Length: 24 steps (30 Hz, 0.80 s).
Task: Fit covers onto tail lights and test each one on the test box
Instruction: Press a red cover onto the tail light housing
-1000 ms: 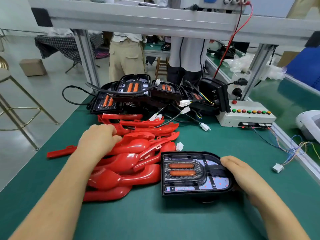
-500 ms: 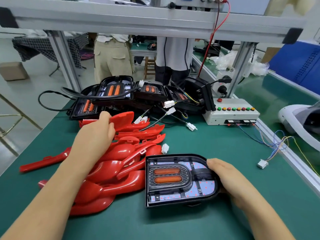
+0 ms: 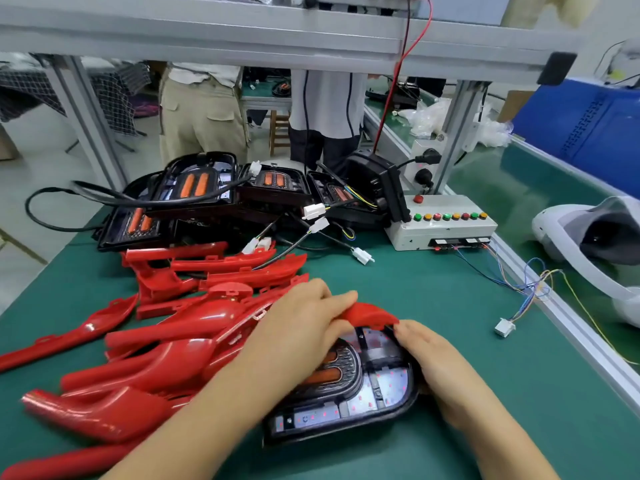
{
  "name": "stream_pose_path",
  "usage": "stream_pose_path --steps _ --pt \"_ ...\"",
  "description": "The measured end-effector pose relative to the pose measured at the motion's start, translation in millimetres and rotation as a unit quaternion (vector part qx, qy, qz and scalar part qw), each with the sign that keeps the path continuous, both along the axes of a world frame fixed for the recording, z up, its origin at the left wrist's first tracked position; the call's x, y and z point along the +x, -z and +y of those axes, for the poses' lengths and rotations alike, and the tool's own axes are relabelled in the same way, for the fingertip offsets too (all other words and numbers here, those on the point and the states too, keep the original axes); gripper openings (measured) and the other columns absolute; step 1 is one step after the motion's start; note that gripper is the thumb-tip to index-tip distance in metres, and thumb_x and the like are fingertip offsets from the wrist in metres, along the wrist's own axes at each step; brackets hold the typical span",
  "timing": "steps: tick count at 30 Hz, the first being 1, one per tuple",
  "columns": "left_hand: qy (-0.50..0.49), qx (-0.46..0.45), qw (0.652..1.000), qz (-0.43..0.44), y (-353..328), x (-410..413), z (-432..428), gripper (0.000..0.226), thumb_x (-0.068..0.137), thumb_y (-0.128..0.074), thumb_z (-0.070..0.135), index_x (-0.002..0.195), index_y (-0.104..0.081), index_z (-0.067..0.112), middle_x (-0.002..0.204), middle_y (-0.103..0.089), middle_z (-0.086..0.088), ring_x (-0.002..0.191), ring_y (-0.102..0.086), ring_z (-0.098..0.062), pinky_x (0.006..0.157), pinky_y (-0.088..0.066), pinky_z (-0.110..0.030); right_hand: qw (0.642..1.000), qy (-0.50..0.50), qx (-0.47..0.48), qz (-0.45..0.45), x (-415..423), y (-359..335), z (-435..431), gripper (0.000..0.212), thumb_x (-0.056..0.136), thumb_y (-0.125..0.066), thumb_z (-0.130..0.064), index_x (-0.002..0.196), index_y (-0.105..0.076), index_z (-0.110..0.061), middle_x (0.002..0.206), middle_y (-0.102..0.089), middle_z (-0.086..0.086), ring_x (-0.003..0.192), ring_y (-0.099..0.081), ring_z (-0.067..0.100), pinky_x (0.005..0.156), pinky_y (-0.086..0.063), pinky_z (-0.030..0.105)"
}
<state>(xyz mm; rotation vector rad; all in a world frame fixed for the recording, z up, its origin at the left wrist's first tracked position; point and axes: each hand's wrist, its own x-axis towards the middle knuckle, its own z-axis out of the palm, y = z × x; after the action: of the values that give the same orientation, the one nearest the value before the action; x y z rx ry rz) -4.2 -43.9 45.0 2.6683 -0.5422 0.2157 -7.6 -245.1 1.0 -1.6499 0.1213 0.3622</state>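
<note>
Red plastic, curved and glossy: one cover (image 3: 369, 315) sits just below the centre of the frame, pinched by the left hand (image 3: 304, 330), whose fingers (image 3: 332, 301) curl over its left end. The cover lies tilted across the top edge of a black tail light (image 3: 381, 386), which rests flat on the green counter (image 3: 433, 282) in the lower middle of the frame. Whether the cover is seated on the housing cannot be told.

The right hand (image 3: 436, 358) grasps the tail light by its rounded right rim. Its fingers wrap round the edge, and one fingertip touches the cover's right end.

Left of the hands, a loose pile of red covers (image 3: 166, 341) spreads toward the lower left corner. Above the pile, left of centre, a heap of tail lights (image 3: 194, 192) lies tangled with black cables and white plugs.

Just beside that heap, right of centre, stands the white test box (image 3: 443, 226) with a row of coloured buttons on top. Thin wires run from its front to a white connector (image 3: 504, 328), which lies on the counter near the right hand.

At the right edge, on a neighbouring surface, rests a white headset (image 3: 568, 237).
</note>
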Motion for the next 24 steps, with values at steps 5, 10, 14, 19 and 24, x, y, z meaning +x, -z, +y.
stream_pose_path --steps 5,10,14,19,24 --pt "0.015 0.045 0.99 -0.131 5 -10 -9 0.052 0.061 -0.085 0.005 0.11 -0.071 0.011 0.072 -0.057 -0.008 0.061 -0.055 -0.027 0.048 -0.048 -0.037 0.999 0.023 0.038 -0.029 -3 1 1 0.03 0.101 -0.043 -0.022 0.102 -0.071 -0.013 0.104 -0.074 0.008 0.098 -0.069 0.024 0.088 -0.051 0.039" --pt "0.028 0.069 0.987 -0.141 8 -17 -6 0.074 0.045 -0.082 -0.008 0.114 -0.07 0.014 0.076 -0.057 -0.005 0.063 -0.054 -0.023 0.053 -0.048 -0.028 0.997 0.034 0.014 -0.071 -5 2 1 0.033 0.1 -0.042 -0.024 0.099 -0.075 -0.028 0.106 -0.073 0.0 0.103 -0.068 0.018 0.096 -0.048 0.042" --pt "0.025 0.079 0.988 -0.133 6 -18 -6 0.08 0.037 -0.085 -0.006 0.112 -0.071 0.017 0.076 -0.057 -0.003 0.064 -0.054 -0.021 0.056 -0.047 -0.025 0.995 0.023 0.004 -0.1 -7 4 2 0.036 0.102 -0.039 -0.024 0.098 -0.074 -0.031 0.105 -0.073 -0.003 0.101 -0.068 0.015 0.091 -0.05 0.035" --pt "0.017 0.09 0.991 -0.101 5 -20 -8 0.079 0.036 -0.091 0.003 0.111 -0.072 0.019 0.075 -0.056 0.001 0.064 -0.053 -0.017 0.056 -0.038 -0.019 0.992 0.018 0.013 -0.125 -10 1 4 0.037 0.103 -0.036 -0.024 0.098 -0.072 -0.033 0.104 -0.072 -0.007 0.098 -0.067 0.009 0.076 -0.049 0.013" --pt "0.034 0.091 0.991 -0.096 5 -17 -3 0.077 0.042 -0.093 0.013 0.115 -0.07 0.021 0.078 -0.053 0.002 0.069 -0.048 -0.017 0.06 -0.032 -0.02 0.992 0.005 0.09 -0.089 -11 2 7 0.038 0.083 -0.054 -0.047 0.107 -0.067 -0.02 0.106 -0.072 0.004 0.098 -0.068 0.018 0.085 -0.053 0.03"
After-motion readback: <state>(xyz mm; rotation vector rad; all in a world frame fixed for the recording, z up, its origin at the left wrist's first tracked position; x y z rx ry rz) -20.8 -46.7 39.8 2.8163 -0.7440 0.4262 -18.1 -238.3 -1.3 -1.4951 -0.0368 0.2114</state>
